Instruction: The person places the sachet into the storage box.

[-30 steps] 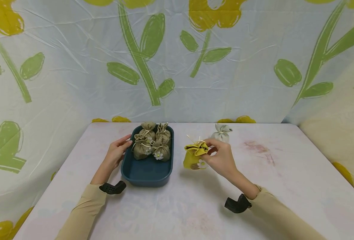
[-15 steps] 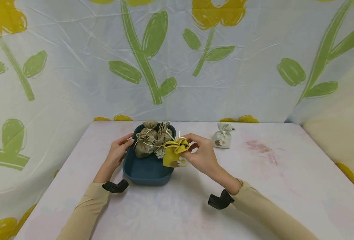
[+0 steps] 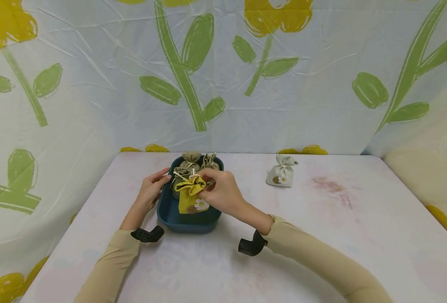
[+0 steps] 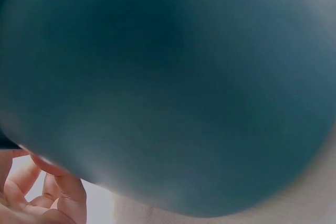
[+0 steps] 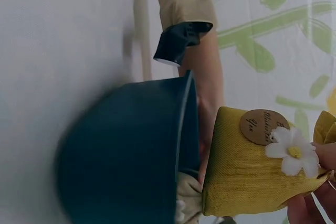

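Observation:
My right hand (image 3: pixel 225 191) pinches the gathered neck of a yellow drawstring pouch (image 3: pixel 191 203). The pouch hangs over the front part of a dark blue tub (image 3: pixel 187 227). A white flower and a round brown tag (image 5: pixel 264 127) decorate its side. Against the tub's left side rests my left hand (image 3: pixel 150 189), its fingers touching the outer wall. Several brown drawstring pouches (image 3: pixel 190 160) stand at the back of the tub, partly hidden by the right hand and the yellow pouch. In the left wrist view the tub wall (image 4: pixel 157 103) covers most of the picture.
A whitish pouch (image 3: pixel 282 172) with a flower and brown tag stands on the table (image 3: pixel 322 235), right of the tub. Behind the table hangs a flower-printed cloth (image 3: pixel 303 105). Black wrist devices (image 3: pixel 252 244) sit on both forearms.
My right hand has carried the yellow pouch leftward, from beside the tub to over it. The whitish pouch behind that hand has come into full view. The left hand stays at the tub.

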Tool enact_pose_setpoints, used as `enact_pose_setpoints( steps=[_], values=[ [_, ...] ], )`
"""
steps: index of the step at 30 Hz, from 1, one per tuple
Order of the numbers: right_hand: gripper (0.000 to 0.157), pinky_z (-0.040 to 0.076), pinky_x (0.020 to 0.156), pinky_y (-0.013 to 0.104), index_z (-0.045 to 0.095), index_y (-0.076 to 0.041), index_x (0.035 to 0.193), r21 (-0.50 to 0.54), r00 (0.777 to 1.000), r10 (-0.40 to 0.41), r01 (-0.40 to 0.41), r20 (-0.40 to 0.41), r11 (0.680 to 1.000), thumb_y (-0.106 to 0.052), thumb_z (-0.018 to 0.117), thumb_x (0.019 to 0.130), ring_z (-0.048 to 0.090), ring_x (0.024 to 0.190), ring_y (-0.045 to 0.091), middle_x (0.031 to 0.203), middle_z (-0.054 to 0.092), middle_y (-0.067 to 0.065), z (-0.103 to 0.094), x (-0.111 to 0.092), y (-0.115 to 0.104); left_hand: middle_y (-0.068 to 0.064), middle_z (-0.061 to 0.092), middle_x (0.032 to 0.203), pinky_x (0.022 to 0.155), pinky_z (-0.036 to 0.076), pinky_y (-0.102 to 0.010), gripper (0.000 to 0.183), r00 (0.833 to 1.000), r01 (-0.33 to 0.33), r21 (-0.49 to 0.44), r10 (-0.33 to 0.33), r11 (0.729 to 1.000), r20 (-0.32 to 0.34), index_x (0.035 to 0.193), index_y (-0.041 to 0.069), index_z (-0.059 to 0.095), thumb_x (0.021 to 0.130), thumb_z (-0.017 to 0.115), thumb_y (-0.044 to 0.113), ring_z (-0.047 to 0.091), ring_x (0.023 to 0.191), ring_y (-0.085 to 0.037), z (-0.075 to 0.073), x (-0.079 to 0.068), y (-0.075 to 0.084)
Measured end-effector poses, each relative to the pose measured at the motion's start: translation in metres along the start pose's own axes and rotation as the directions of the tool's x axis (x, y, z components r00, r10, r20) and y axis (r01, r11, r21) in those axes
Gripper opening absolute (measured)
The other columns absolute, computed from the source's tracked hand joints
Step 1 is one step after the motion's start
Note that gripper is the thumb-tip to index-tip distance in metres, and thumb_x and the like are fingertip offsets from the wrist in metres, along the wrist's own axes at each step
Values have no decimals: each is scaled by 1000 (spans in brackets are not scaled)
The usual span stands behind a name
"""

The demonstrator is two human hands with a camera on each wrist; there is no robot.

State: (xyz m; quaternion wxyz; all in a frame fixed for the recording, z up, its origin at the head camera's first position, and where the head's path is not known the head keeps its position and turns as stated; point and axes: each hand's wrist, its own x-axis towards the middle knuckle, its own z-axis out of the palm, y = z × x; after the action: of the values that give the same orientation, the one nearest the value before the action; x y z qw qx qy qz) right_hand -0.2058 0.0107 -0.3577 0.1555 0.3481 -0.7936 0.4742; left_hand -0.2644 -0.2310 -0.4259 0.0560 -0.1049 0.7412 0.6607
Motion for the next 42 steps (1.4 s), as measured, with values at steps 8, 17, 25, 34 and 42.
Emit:
enact_pose_setpoints(
  steps=[8, 17, 25, 34, 42],
  values=[
    [22, 50, 63, 15, 71, -6, 99, -48, 994, 35, -30, 108, 998, -3, 76, 77, 64, 75, 14, 84, 71, 6, 23, 7, 3, -9, 52, 129, 62, 49, -18, 48, 999, 22, 31, -21, 999, -30, 145, 20, 45, 99, 54, 24, 55, 79, -4, 2, 0, 1],
    [24, 51, 71, 18, 71, -7, 101, -95, 972, 91, -71, 216, 993, -1, 73, 78, 66, 80, 13, 91, 72, 4, 38, 13, 10, -1, 51, 110, 54, 43, -18, 48, 1000, 17, 28, -16, 999, -20, 145, 20, 45, 98, 55, 25, 46, 71, -5, 0, -1, 1],
    [28, 49, 65, 17, 73, -13, 100, -155, 962, 134, -98, 239, 983, 1, 74, 75, 66, 76, 12, 89, 72, 3, 45, 14, 11, -6, 50, 125, 62, 48, -17, 51, 1000, 1, 25, -1, 1000, 7, 146, 20, 43, 98, 56, 27, 50, 84, -5, -2, -2, 2],
    [24, 50, 77, 19, 70, -8, 107, -91, 923, 191, -170, 333, 981, -2, 72, 83, 66, 88, 17, 101, 71, 6, 52, 14, 13, -13, 50, 131, 62, 51, -20, 49, 1000, -25, 76, 24, 997, 6, 146, 20, 43, 99, 54, 27, 56, 79, -3, -2, -3, 2],
    [34, 53, 85, 30, 60, -7, 120, -52, 874, 167, -161, 456, 986, -5, 70, 87, 64, 100, 20, 110, 66, 9, 42, 12, 7, -14, 50, 132, 66, 52, -21, 49, 1000, -17, 102, 16, 995, 8, 146, 18, 43, 99, 54, 26, 57, 89, -7, -1, -3, 3]
  ],
)
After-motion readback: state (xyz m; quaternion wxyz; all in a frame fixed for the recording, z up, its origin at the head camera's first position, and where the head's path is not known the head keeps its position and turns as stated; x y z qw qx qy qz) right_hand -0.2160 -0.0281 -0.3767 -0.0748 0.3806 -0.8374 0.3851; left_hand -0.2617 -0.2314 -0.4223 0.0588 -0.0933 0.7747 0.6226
